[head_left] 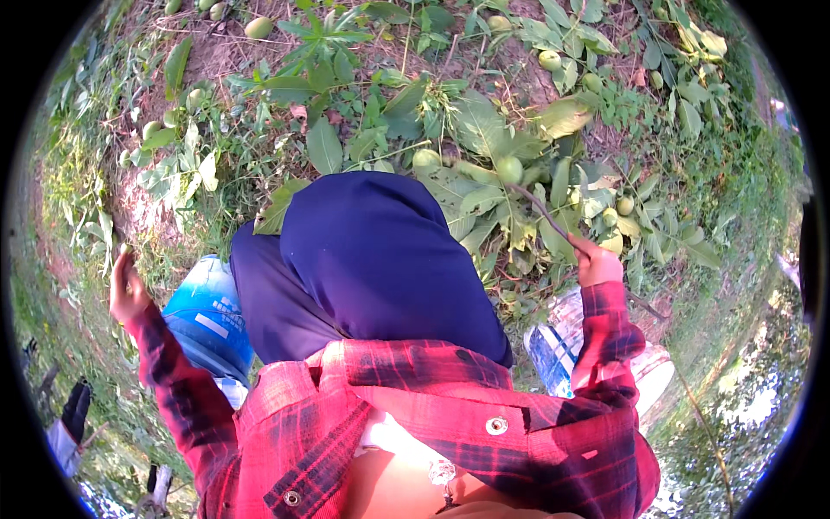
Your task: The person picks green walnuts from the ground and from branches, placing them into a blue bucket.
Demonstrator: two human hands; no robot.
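My right hand [596, 264] is closed around a thin brown branch [546, 214]. The branch's far end reaches into broad green leaves with round green fruits, which look like walnuts in their husks; one fruit [509, 169] is right by that end. Its other end sticks out behind my wrist to the lower right. On the left, my left hand [130, 292] is raised with its fingers apart and nothing in it, just beside a blue bucket [203, 303].
A white and blue container [558, 346] stands under my right forearm. My knees in dark blue trousers [372, 259] fill the middle. More green fruits [258, 28] lie scattered over soil, grass and fallen leaves ahead and to the left [151, 130].
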